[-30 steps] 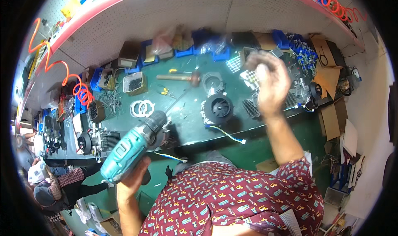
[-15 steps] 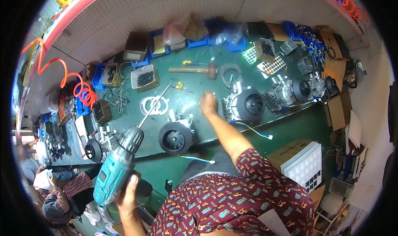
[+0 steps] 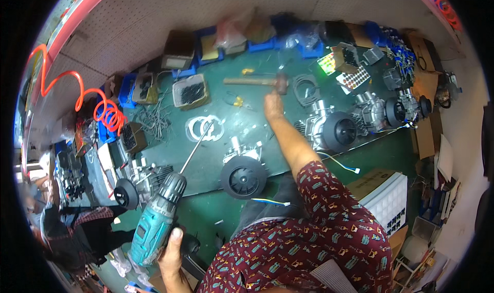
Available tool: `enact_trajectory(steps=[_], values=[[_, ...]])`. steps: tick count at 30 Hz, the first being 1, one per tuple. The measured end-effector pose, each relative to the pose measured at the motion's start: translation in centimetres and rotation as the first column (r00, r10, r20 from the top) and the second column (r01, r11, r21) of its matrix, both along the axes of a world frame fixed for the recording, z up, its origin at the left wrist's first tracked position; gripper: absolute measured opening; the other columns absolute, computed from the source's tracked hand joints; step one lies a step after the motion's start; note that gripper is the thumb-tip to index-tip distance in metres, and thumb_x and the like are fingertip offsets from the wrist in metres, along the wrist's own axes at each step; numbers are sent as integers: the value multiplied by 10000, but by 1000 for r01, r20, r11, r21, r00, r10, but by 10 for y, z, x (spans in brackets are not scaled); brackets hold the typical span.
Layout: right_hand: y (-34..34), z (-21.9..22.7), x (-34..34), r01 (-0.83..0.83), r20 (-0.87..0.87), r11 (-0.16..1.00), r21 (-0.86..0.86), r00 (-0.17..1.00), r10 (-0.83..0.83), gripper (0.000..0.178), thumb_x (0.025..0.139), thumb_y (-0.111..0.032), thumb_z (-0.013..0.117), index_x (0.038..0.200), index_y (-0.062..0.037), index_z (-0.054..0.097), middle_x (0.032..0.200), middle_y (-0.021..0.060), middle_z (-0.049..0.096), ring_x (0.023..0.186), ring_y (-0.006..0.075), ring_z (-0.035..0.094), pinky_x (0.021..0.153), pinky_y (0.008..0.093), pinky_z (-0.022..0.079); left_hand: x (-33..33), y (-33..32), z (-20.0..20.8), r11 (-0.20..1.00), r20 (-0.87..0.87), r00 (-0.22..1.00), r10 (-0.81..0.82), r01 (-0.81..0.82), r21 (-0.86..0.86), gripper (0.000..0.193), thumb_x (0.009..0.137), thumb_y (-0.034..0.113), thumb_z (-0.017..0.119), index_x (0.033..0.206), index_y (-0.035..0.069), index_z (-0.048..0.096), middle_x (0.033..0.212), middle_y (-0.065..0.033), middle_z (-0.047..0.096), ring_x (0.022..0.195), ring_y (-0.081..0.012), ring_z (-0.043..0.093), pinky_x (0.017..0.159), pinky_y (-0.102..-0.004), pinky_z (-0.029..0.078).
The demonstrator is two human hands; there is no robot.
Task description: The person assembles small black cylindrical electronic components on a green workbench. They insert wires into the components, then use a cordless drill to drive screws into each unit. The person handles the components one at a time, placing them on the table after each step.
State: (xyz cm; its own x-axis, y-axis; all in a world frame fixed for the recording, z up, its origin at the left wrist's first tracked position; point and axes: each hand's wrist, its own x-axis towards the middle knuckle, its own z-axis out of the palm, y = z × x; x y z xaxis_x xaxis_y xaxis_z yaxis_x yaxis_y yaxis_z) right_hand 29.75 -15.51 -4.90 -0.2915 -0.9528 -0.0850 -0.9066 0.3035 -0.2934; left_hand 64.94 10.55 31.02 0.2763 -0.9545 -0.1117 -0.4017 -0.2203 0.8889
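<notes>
My left hand [image 3: 173, 252] is wrapped round the grip of a teal cordless drill [image 3: 153, 226], whose long thin bit points up over the bench. My right hand [image 3: 274, 107] is over the bench with its fingers curled, just below the head of a wooden-handled mallet [image 3: 281, 83]. Whatever the fingers pinch, if anything, is hidden, and I cannot tell whether they touch the mallet. Between my hands stands a small metal engine with a black fan wheel [image 3: 244, 176], near the front edge. White ring-shaped gaskets [image 3: 218, 130] and yellow-handled pliers [image 3: 238, 102] lie behind it.
More fan-wheeled engines [image 3: 337, 131] stand along the right side, another [image 3: 146, 180] on the left. A box of black parts [image 3: 190, 91], blue bins [image 3: 210, 56] and sticker sheets [image 3: 355, 80] line the back. A coiled red hose [image 3: 109, 115] hangs left. A person [image 3: 67, 236] sits lower left.
My right hand has moved away from me across the bench, closer to the mallet's head. The drill stays in my left hand. The whole view has shifted slightly.
</notes>
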Motion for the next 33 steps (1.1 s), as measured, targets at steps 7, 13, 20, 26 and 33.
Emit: enact_trajectory(steps=[7, 13, 20, 26, 33], values=[[35, -18, -2, 305, 621, 927, -220, 777, -109, 159, 768, -45, 698, 910, 27, 689, 795, 157, 716, 773, 279, 706, 715, 376, 554, 27, -4, -14, 988, -123, 989, -81, 96, 121, 412, 846, 138, 775, 1211, 17, 628, 1157, -85, 648, 1030, -210, 604, 937, -363, 474], [131, 129, 21, 336, 952, 901, 274, 40, -304, 286, 853, -34, 638, 1137, -57, 609, 910, 45, 649, 688, 119, 582, 563, 275, 465, 13, -20, -11, 985, -176, 974, -146, 160, 67, 393, 865, 210, 745, 1176, -2, 632, 1027, -91, 664, 812, -187, 640, 760, -331, 524], [218, 205, 2, 245, 810, 895, 372, -557, -184, 125, 923, -79, 627, 1046, -56, 627, 863, 2, 602, 694, 88, 534, 591, 232, 425, -4, -39, -9, 923, -319, 886, -336, 377, 77, 430, 822, 242, 781, 1150, 7, 631, 971, -72, 650, 805, -177, 624, 739, -315, 508], [243, 227, -9, 268, 719, 914, 304, -695, -35, 166, 940, -91, 626, 1096, -34, 631, 896, 38, 641, 694, 80, 551, 557, 216, 417, -16, -41, -12, 803, -349, 821, -451, 544, 242, 401, 831, 156, 806, 1177, 38, 642, 1079, -53, 652, 987, -181, 599, 887, -338, 496], [248, 220, -25, 284, 609, 914, 289, -792, 53, 192, 932, -65, 634, 1113, -6, 652, 901, 55, 652, 714, 85, 562, 558, 202, 421, -49, -36, -8, 799, -391, 796, -463, 565, 205, 447, 814, 207, 818, 1175, 26, 625, 1029, -78, 661, 792, -176, 640, 704, -316, 549]])
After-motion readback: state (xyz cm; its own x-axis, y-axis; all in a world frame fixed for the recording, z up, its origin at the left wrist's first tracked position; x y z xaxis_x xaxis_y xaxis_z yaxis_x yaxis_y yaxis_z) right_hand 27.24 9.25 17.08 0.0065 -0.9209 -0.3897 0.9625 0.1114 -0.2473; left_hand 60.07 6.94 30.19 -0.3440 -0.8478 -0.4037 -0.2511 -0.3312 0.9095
